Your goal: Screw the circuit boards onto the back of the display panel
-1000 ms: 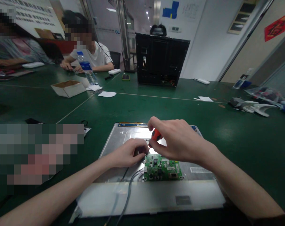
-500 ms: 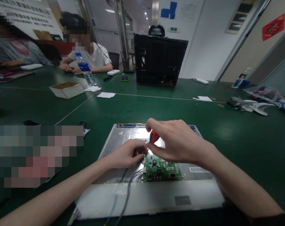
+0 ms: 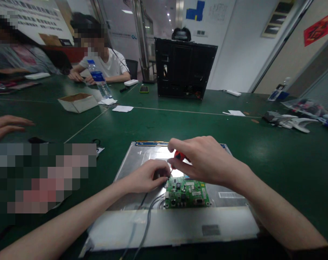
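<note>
A silver metal display panel (image 3: 142, 159) lies flat on the green table in front of me, with a small green circuit board (image 3: 187, 193) on it and grey cables (image 3: 147, 224) running toward me. My right hand (image 3: 207, 162) is closed around a red-handled screwdriver (image 3: 178, 156), whose tip points down at the board's upper left corner. My left hand (image 3: 147, 177) rests on the panel beside that corner, fingers pinched near the screwdriver's tip; what they hold is hidden.
A black monitor back cover (image 3: 184, 68) stands upright at mid-table. A cardboard box (image 3: 77, 102), water bottle (image 3: 100, 79), papers and a phone (image 3: 144, 89) lie farther back. Another person's hand (image 3: 4, 126) reaches in at the left. People sit at the far left.
Another person's hand has come into view at the left edge. My right hand has shifted slightly over the screwdriver handle; my left hand has stayed in place.
</note>
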Demonstrator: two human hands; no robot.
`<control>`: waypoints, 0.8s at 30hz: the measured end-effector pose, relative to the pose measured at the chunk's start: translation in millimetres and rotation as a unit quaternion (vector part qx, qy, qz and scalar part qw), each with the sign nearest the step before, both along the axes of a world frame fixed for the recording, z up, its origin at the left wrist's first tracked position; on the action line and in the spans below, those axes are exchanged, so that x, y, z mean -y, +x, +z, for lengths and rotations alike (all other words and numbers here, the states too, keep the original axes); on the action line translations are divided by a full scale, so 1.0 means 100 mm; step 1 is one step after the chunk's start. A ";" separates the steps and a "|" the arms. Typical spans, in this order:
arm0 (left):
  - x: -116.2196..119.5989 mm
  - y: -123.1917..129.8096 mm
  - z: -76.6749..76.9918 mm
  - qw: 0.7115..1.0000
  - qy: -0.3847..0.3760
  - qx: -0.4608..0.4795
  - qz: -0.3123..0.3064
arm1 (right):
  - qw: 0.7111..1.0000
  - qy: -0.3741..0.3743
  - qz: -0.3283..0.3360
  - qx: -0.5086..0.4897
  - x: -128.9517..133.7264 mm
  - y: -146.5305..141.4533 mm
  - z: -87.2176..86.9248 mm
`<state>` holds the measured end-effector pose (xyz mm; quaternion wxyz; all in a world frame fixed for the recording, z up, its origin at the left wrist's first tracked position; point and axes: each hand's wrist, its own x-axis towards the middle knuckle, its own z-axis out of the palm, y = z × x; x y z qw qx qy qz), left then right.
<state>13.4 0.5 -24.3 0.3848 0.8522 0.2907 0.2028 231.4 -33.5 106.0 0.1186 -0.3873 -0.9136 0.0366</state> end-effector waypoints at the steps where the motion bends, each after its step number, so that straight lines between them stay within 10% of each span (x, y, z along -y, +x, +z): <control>1: 0.00 0.00 0.00 1.000 0.000 -0.001 0.005 | 1.000 0.001 0.001 -0.001 0.00 0.00 0.00; 24: 0.01 0.00 0.00 1.000 0.014 -0.001 0.019 | 1.000 -0.006 0.026 -0.011 0.00 -0.01 0.00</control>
